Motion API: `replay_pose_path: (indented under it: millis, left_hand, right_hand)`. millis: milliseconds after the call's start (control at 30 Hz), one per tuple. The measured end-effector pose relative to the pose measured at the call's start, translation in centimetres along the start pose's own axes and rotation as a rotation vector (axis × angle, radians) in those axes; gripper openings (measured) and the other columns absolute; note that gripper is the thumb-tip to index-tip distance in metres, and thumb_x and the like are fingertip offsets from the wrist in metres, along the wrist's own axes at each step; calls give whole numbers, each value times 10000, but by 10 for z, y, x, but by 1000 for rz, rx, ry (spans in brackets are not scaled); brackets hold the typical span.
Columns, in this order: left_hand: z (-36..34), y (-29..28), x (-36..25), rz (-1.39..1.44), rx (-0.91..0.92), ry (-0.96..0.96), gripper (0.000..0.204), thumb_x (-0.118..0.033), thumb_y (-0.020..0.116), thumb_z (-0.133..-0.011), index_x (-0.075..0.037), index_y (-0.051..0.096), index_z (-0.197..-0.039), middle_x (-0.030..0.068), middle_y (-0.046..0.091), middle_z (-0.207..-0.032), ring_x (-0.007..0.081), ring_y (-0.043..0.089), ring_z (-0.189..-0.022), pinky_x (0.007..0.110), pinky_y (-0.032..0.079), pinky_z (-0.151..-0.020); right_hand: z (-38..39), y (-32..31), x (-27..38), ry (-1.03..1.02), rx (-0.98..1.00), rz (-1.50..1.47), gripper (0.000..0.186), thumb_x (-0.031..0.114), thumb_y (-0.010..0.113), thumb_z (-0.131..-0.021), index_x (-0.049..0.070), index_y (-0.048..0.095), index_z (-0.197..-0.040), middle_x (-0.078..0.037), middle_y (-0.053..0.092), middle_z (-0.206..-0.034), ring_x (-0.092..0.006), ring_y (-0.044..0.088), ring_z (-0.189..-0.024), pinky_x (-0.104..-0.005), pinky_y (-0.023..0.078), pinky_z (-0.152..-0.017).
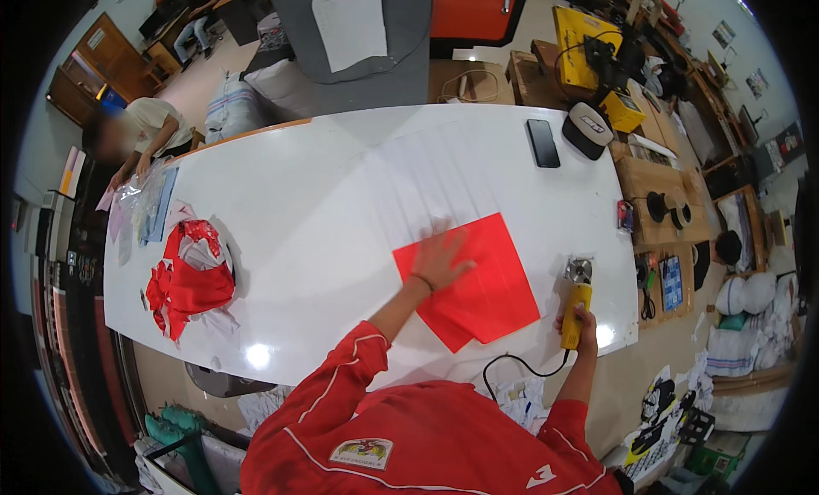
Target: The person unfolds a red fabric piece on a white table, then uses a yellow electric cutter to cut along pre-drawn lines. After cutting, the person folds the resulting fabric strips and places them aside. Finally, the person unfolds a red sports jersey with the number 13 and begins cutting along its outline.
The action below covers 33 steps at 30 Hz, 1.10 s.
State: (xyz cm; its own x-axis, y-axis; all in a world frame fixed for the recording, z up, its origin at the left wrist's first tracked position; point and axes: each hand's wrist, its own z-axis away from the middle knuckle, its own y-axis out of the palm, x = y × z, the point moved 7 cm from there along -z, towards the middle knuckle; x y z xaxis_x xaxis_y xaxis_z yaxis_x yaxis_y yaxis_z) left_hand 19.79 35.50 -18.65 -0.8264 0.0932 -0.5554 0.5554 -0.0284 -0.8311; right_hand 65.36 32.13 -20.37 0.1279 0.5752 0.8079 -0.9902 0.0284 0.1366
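My left hand [441,260] lies flat, fingers spread, pinning the red fabric [471,282] on the white table [324,205]; my right hand [576,327] grips the yellow cutter [578,299] beside it, blade seemingly idle. Next I must guide it steadily into the edge.

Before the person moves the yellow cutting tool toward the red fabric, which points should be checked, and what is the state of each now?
1. Left hand lies flat on the red fabric, holding it down: ok.
2. Right hand grips the yellow cutter by its handle: ok.
3. Left hand is apart from the cutter head, with fabric between them: ok.
4. Black cord hangs off the table edge, away from the fabric: ok.
5. Fabric lies without folds: cannot tell; the near corner looks slightly uneven.
6. Black phone lies far from the fabric on the white table: ok.
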Motion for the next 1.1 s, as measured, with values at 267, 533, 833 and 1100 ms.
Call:
replay_pose_path:
  millis: [267, 533, 833, 1100]
  left_hand:
    - [-11, -53, 105, -326, 67, -185, 893, -723, 508, -1012, -114, 400, -1656, 202, 250, -1759, 402, 156, -1644, 618, 146, -1311]
    - [-103, -58, 120, -317, 181, -164, 904, -712, 473, -1038, -160, 259, -1719, 144, 110, -1808, 368, 65, -1670, 609, 130, -1321]
    - [-79, -80, 124, -295, -97, -261, 962, -718, 483, -1030, -119, 202, -1728, 274, 45, -1783, 465, 36, -1650, 643, 103, -1308]
    - [145, 5, 9, -298, 172, -206, 1110, -815, 542, -936, -100, 222, -1723, 277, 70, -1778, 463, 54, -1650, 629, 91, -1315]
  right_hand:
    - [1, -1, 2, 22, -77, 94, 495, 429, 697, -933, -40, 629, -1076, -189, 734, -843, -309, 741, -682, -395, 604, -585]
    - [-1, -1, -1, 39, -29, 23, 472, 381, 677, -936, -50, 626, -1121, -195, 734, -847, -312, 746, -691, -394, 600, -583]
    - [3, 2, 6, 58, -45, 65, 472, 368, 685, -939, -66, 631, -1118, -204, 733, -867, -318, 744, -687, -404, 608, -584]
    - [-1, -3, 3, 52, -21, 110, 528, 433, 699, -925, -48, 623, -1128, -207, 732, -865, -315, 738, -682, -414, 611, -589]
